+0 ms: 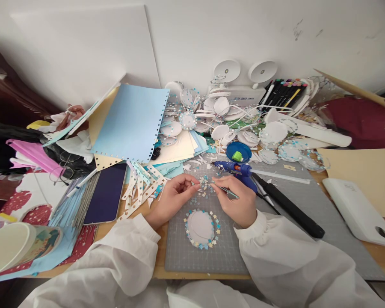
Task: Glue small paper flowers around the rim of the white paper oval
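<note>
Between my thumb and fingers, my right hand (237,199) grips a thin pale-green tool that looks like tweezers (229,192), its tip pointing left. My left hand (176,194) is closed in a pinch; whatever is between thumb and forefinger is too small to make out. Small blue, white and cream paper flowers or stars (205,185) lie loose on the mat between the two hands. Nearer to me, a white oval disc (200,227) lies flat, ringed with blue and cream shapes like these. Under it all is a grey cutting mat (182,256).
A blue glue gun (235,168) lies beyond my right hand, beside a blue round lid (239,152). Decorated white discs (272,132) are piled at the back. To the left are a phone (105,194), light-blue paper (131,122) and a paper cup (19,246). A black-handled tool (291,209) lies right.
</note>
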{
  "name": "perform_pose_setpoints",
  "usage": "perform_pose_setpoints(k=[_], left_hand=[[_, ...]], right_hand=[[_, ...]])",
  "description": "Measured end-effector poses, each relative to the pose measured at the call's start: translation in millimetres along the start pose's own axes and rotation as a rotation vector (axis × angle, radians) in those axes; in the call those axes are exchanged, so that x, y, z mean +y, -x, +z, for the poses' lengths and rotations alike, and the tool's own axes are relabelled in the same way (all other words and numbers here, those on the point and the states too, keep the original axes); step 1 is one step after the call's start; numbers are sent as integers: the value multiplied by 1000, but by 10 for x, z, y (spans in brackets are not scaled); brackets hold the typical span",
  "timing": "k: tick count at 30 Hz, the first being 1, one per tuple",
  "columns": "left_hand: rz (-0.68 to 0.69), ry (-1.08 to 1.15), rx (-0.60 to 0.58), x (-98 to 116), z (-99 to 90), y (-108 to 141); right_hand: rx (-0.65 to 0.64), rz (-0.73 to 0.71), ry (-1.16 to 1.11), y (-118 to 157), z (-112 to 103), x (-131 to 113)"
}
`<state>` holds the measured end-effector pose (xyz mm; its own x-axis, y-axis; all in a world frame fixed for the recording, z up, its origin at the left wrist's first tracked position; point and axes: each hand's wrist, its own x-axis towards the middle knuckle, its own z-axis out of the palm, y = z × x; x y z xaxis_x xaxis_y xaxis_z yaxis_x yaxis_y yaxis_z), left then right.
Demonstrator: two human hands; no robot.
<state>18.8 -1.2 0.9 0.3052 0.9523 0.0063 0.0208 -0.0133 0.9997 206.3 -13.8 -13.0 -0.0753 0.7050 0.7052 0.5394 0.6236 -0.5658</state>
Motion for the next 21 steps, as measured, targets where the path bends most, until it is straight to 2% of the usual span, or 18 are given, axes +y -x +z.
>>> perform_pose_setpoints(k=[9,15,18,21], left_hand=[[-60,-45,-6,73,-5,13],[-17,38,-33,62,-36,28],[49,143,-68,242,18,139],[74,243,-112,541,60,444]], right_hand=[[4,-5,-12,1,-1,-21],[-13,16,-86,11,-24,-31],[-45,44,-85,18,-46,-24],[-65,34,-61,31,-54,-10]])
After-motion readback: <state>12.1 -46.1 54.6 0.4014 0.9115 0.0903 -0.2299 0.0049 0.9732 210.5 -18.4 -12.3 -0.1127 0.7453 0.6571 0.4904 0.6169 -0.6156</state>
